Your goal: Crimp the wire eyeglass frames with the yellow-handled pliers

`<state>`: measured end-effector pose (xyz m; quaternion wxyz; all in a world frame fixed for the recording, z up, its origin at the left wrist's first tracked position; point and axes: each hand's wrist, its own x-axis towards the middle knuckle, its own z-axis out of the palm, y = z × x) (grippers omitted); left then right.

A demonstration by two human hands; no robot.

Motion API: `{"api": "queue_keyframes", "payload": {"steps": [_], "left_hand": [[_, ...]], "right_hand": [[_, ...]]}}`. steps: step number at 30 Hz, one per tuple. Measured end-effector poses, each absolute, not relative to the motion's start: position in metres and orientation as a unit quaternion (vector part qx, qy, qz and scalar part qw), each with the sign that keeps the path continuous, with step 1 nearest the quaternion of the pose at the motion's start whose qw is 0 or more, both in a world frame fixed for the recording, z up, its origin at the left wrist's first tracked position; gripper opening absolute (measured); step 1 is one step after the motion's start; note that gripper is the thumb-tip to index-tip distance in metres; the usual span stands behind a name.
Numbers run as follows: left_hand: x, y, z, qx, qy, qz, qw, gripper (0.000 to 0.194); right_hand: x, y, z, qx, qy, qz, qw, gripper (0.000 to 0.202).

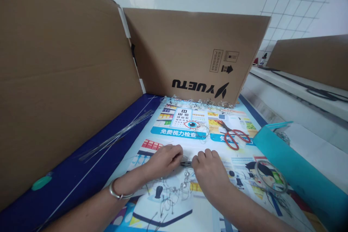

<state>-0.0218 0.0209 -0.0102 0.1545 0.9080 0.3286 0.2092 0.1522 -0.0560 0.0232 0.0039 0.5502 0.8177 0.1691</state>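
Note:
Above the printed sheet, my right hand (209,170) is closed around pliers (186,164), whose grey jaws point left toward my other hand. My left hand (165,159), with a silver bangle (119,193) on its wrist, is closed in a pinch close to the jaw tips. It holds the upper end of a beaded wire strand (179,188) with clear beads. The strand hangs down between the hands, and thin curled wire ends spread toward me. My fingers hide the pliers' handles and the exact spot where the jaws meet the wire.
Red-handled scissors (231,136) lie beyond my right hand. A wire coil (271,177) sits beside a teal box (293,166). More beaded strands (201,105) line the back cardboard panel (195,50). Straight wires (116,136) lie left, by another cardboard wall (62,72).

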Motion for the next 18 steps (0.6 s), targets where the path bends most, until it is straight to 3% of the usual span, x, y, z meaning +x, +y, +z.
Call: {"api": "queue_keyframes", "payload": {"steps": [18], "left_hand": [[-0.0208,0.0193,-0.0115,0.914,0.315,0.199,0.160,0.010]], "right_hand": [[0.1624,-0.0516,0.0261,0.570,0.813,0.120,0.005,0.008]]}}
